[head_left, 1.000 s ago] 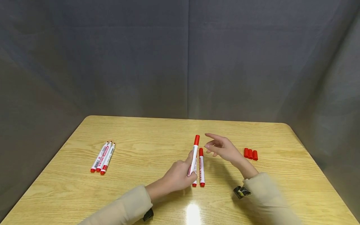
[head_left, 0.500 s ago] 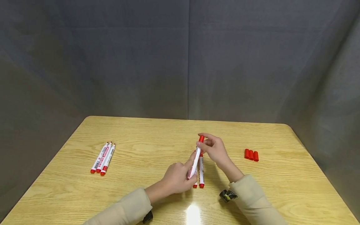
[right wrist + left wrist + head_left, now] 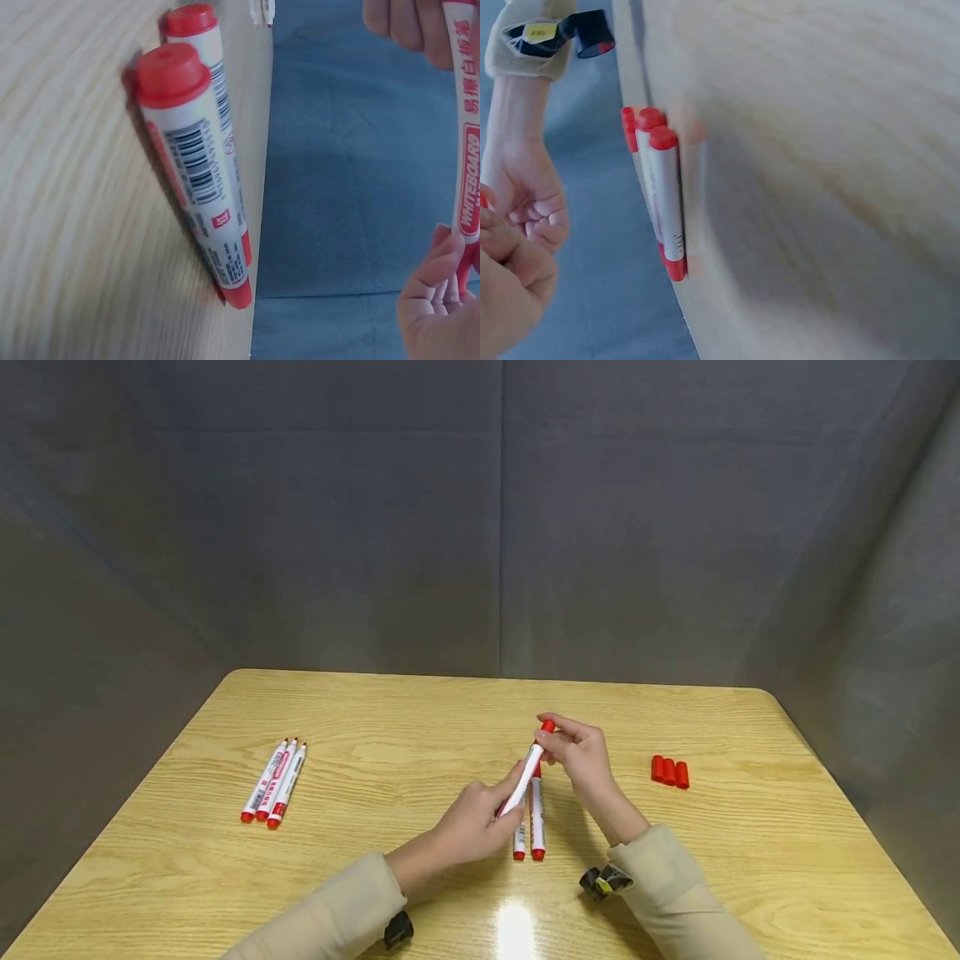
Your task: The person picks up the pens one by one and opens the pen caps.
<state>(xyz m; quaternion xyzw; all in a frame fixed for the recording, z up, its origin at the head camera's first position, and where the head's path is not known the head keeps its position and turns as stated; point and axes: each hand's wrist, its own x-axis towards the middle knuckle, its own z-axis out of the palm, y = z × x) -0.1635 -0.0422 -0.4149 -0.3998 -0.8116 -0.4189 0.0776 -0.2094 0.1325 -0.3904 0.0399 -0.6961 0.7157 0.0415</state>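
Observation:
In the head view, my left hand (image 3: 472,827) grips the white barrel of a whiteboard marker (image 3: 522,782) above the table, tilted up to the right. The fingers of my right hand (image 3: 588,760) pinch its red cap (image 3: 548,726) at the upper end. Fingers partly hide the cap, so I cannot tell whether it has moved off the barrel. Below my hands lie two capped markers, the right one (image 3: 537,818) next to the left one (image 3: 519,839). Close up in the right wrist view, the held marker's barrel (image 3: 469,142) shows its printed label.
Three uncapped markers (image 3: 276,782) lie side by side on the left of the wooden table (image 3: 405,718), tips pointing away. Three loose red caps (image 3: 670,772) sit together on the right. A grey curtain (image 3: 360,527) hangs beyond the table's far edge.
My right hand has come in from the right and taken hold of the cap. The held marker has tilted further to the right. My left hand stays nearly in place.

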